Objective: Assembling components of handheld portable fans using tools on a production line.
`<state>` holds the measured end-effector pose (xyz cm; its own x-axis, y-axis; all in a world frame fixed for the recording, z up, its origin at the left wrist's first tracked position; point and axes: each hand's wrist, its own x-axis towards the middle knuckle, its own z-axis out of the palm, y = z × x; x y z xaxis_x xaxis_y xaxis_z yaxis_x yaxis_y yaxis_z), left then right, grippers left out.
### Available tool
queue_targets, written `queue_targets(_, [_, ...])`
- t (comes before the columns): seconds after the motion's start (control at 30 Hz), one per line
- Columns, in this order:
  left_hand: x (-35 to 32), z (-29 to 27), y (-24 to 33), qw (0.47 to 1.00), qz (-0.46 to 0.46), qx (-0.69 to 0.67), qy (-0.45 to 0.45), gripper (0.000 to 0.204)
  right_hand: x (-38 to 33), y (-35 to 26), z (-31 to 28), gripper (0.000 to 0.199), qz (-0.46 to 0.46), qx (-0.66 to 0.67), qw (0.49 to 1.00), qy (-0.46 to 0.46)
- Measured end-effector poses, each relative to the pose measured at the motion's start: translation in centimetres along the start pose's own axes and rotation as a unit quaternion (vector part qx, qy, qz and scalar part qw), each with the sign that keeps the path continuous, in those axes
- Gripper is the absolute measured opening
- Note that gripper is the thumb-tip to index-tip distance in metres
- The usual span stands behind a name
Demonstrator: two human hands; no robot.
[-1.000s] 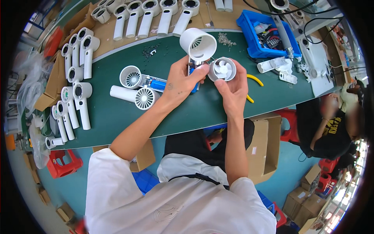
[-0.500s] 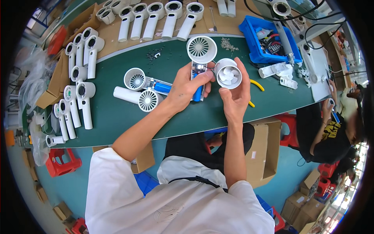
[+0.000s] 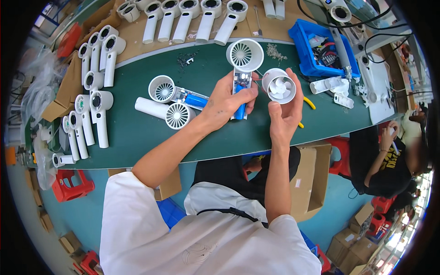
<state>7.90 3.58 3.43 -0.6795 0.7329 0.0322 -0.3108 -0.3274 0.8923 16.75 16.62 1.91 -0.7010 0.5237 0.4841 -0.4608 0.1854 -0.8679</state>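
My left hand [image 3: 228, 97] is closed round the handle of an opened white handheld fan body [image 3: 245, 55], its slatted round grille at the top. A circuit board and a blue battery [image 3: 240, 109] show in that handle. Held in my right hand [image 3: 286, 107] is a white fan motor housing [image 3: 279, 86] with small blades inside, its opening tilted toward me. Thin wires run between the two pieces, which stay apart. Left of my hands lies another opened fan [image 3: 162, 89] with board and battery, beside a white shell [image 3: 178, 115] with a slatted grille.
Finished-looking fans [image 3: 185, 23] stand along the back and left. A blue bin [image 3: 316, 64] of tools sits at the back right, near small screws [image 3: 276, 51]. Yellow-handled pliers [image 3: 310, 102] lie right of my hand. A co-worker [image 3: 385, 156] sits at the far right.
The view has shifted slightly, so the table things appear a little to the right. Both hands keep their hold on the fan body and the motor housing, with the housing turned slightly.
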Motion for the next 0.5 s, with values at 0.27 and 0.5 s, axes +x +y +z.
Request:
queue_targets(0.27, [-0.2, 0.6, 0.2, 0.998, -0.005, -0.063, -0.028, 0.034, 0.2, -0.1, 0.0, 0.070, 0.004, 0.054, 0.999, 0.007])
queue_targets(0.5, [-0.5, 0.7, -0.3, 0.998, 0.005, 0.010, -0.054, 0.041, 0.1, 1.3, -0.9, 0.050, 0.062, 0.127, 0.990, 0.019])
